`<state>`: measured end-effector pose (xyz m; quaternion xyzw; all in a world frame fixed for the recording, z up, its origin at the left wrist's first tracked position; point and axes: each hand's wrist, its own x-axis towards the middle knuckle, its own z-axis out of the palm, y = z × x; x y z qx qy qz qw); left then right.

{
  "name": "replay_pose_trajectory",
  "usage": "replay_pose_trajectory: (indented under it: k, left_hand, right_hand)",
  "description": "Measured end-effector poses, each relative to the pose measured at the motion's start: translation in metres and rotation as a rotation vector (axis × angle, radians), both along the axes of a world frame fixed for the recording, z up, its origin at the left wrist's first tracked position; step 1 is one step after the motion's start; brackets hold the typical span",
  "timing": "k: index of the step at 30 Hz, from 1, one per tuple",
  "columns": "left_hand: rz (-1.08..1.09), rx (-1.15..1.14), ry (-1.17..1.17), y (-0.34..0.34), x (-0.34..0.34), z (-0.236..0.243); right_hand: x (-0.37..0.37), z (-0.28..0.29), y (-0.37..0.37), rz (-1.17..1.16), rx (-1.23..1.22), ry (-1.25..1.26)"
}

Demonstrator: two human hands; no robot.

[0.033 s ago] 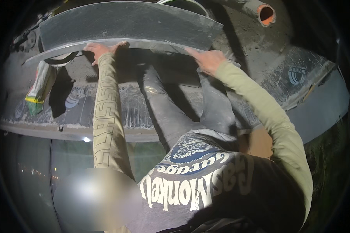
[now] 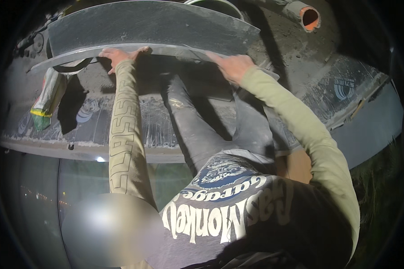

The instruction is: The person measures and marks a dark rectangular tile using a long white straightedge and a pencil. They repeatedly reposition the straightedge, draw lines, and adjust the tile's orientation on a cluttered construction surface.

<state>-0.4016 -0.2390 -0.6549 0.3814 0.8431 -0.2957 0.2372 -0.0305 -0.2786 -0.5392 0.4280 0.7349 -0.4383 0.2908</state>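
Note:
A large dark grey slab, like a tile (image 2: pixel 152 24), spans the top of the view. Along its near edge runs a long, thin, pale bar (image 2: pixel 87 53) that reaches past the slab at both ends. My left hand (image 2: pixel 120 57) is at this bar left of the middle, fingers spread and thumb stretched out to the right. Farther right, my right hand (image 2: pixel 233 67) touches the bar, its index finger extended leftward along it. The right hand's other fingers are partly hidden under the palm.
A white-green bag (image 2: pixel 47 98) hangs or stands at left beside a ring-shaped rim (image 2: pixel 78 66). An orange-lined pipe (image 2: pixel 310 19) lies at upper right. Dusty dark board (image 2: pixel 332 89) edges the platform on the right. My legs (image 2: pixel 193 119) are below the slab.
My right hand has slid a little left along the bar. My left hand keeps its place on the bar, and the whole view has shifted slightly.

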Motion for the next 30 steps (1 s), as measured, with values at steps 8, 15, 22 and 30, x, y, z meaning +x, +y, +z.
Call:
replay_pose_trajectory:
  k: [8, 15, 22, 30]
  left_hand:
    - [0.039, 0.017, -0.076, 0.010, 0.011, 0.011]
    - [-0.005, 0.036, -0.032, 0.003, 0.006, -0.011]
    - [0.020, 0.065, -0.101, 0.010, 0.019, 0.012]
    - [0.209, -0.058, -0.200, 0.037, 0.005, 0.044]
  right_hand:
    - [-0.086, -0.025, 0.039, 0.062, -0.021, 0.036]
    - [0.003, -0.032, 0.005, 0.030, -0.042, -0.013]
    - [0.292, 0.016, -0.084, 0.257, -0.179, -0.479]
    - [0.046, 0.034, 0.012, -0.211, -0.039, -0.001]
